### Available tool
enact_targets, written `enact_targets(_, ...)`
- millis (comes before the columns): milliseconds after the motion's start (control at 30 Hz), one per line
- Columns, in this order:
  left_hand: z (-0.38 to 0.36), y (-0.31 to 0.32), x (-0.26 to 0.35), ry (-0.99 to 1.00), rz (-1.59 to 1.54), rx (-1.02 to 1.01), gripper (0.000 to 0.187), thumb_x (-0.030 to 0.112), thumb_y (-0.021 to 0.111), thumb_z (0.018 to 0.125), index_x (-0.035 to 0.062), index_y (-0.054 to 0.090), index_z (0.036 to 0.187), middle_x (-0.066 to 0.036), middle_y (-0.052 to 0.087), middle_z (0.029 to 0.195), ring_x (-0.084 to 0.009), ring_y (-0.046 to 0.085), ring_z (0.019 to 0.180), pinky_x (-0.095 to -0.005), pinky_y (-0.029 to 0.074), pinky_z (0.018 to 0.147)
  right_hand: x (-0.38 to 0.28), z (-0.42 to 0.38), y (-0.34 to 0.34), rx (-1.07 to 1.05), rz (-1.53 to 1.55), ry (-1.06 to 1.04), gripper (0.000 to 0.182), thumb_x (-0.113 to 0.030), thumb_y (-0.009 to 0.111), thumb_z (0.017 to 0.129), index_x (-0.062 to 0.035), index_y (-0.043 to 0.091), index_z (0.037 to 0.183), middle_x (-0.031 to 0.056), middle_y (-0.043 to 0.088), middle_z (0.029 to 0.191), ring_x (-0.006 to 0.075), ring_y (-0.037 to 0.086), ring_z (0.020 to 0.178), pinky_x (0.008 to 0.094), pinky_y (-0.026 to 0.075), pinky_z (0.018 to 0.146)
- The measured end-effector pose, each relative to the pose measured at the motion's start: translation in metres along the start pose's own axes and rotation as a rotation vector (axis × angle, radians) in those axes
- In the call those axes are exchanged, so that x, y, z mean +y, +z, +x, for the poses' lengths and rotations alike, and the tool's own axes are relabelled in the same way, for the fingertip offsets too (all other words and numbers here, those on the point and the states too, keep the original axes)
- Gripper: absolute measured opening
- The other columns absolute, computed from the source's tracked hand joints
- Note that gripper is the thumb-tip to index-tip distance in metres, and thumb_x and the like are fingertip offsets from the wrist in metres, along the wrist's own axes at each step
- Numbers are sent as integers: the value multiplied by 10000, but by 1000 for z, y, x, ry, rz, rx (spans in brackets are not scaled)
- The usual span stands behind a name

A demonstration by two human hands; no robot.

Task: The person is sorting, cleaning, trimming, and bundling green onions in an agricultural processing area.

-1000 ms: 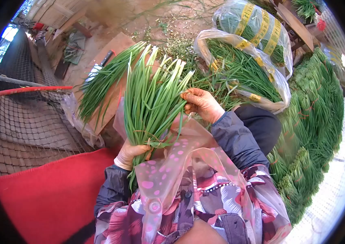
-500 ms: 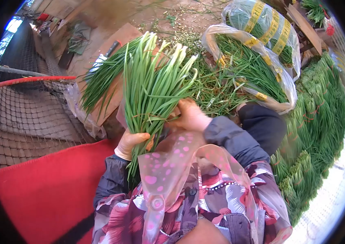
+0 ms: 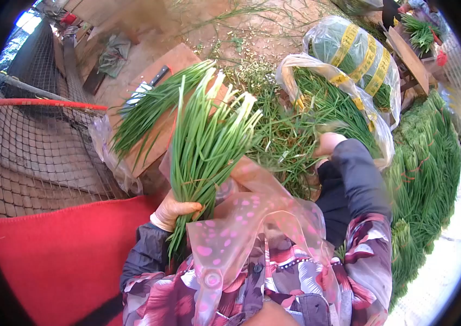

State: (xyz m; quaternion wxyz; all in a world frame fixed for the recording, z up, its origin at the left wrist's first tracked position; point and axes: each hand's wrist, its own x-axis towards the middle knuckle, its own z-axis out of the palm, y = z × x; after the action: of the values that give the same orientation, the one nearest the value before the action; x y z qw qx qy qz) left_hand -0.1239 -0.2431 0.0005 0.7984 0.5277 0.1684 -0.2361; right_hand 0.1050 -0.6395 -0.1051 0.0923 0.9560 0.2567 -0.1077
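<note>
1. A large sloping heap of tied green leafy bundles (image 3: 426,179) fills the right side of the frame.
2. Left of it, toward the upper right, an open clear plastic bag (image 3: 387,146) with yellow tape holds loose long green leaves.
3. A flat orange-brown board (image 3: 182,53) lies at upper left of centre.
4. A fanned bunch of long green stalks with white ends (image 3: 203,146) stands at centre, white ends up; keeping those ends level would probably make stray stalks easier to spot.
5. A smaller bunch of green stalks (image 3: 157,106) lies across the board.
6. The hands are well apart. The left hand (image 3: 173,209) is clamped around the fanned bunch's leafy end; a snug, gentle grip should avoid bruising. The right hand (image 3: 331,144) is beside the bag's mouth, its fingers hidden; I cannot tell whether it grips anything.
7. A black-handled knife (image 3: 160,75) rests on the board, best given clearance.
</note>
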Motion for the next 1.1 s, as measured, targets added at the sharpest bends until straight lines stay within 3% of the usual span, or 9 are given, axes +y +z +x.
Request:
enact_targets(133,0,11,4,-76,0,-33,609,105,759,652,4,559,1218,-71,647,1034,-140,592,740,-275,471,599,-63,23,-133,-149,1269,123,594,-412,719,781,-8,608,1201,112,692,823,107,652,657,251,516,594)
enact_targets(233,5,7,-7,-56,132,-29,610,80,762,650,17,562,1222,-76,639,1092,-153,599,905,-289,483,731,-109,42,-151,-233,1083,-102,528,-345,689,822,30,605,1185,105,686,737,116,661,629,264,529,596)
enact_targets(300,6,12,-12,30,131,-14,533,88,767,674,8,575,1164,-53,633,932,-122,567,663,-254,449,559,-132,50,-136,-254,1184,-186,382,-295,623,879,24,647,1088,82,668,670,125,647,581,260,523,575)
enact_targets(500,7,5,-9,-66,77,16,495,79,758,684,16,581,1142,-54,632,933,-127,570,667,-248,445,534,-96,-3,-152,-328,1747,-261,296,-244,546,954,33,640,998,114,680,785,151,652,629,244,521,547)
enact_targets(767,16,0,-12,-144,53,-49,564,15,728,683,18,554,1219,-69,648,974,-134,595,669,-262,476,551,-16,-8,-130,716,2656,-230,182,-257,573,946,-77,603,947,35,619,888,142,586,717,357,537,716)
enact_targets(833,15,7,-10,-118,34,-17,548,17,726,688,17,555,1208,-70,647,915,-125,564,563,-247,448,476,14,-10,-117,215,2768,-488,235,-253,613,923,-37,610,1015,66,654,895,118,595,667,319,537,669)
enact_targets(900,18,13,-4,-75,17,28,526,19,726,691,21,557,1190,-60,636,894,-126,571,581,-248,450,492,-19,-7,-120,-147,1533,285,381,-253,679,873,-8,592,1152,91,681,826,112,606,617,283,527,625)
enact_targets(1000,23,17,-7,-63,9,34,475,34,732,707,35,579,1157,-37,626,876,-112,571,612,-239,458,527,-99,-21,-130,-235,1368,-15,560,-177,722,800,-39,527,1306,73,675,758,125,630,620,259,497,578)
enact_targets(1100,29,21,-12,-75,3,19,436,42,743,722,45,597,1132,-22,626,877,-105,572,623,-234,463,540,-166,-15,-107,-94,979,-292,434,-322,740,780,-2,643,1058,78,664,715,132,611,589,264,481,560)
